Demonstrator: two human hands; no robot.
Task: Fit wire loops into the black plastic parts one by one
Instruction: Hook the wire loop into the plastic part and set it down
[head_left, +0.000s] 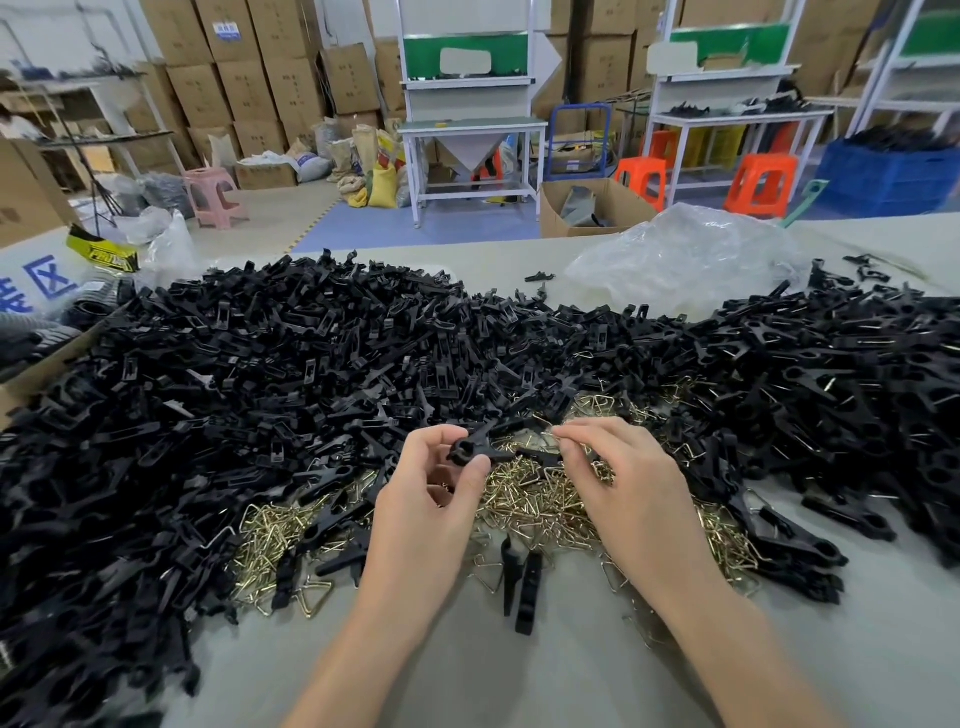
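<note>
At mid-worktop (545, 675), fingers (475, 470) of the left hand (431, 499) grip a black plastic part (470, 451). At its 3 o'clock, the right hand (628, 483) pinches a wire loop (555, 434) over the brass loop heap (540, 506). Loose black parts (260, 374) are piled from 9 to 3 o'clock.

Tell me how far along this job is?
Done, it seems: the right-hand heap shows wire glinting among its black parts. In hand: the left hand pinches one black part while the right hand pinches a wire loop beside it. Still to do: the large heap of bare parts on the left and the loose loops between, so much remains.
</note>
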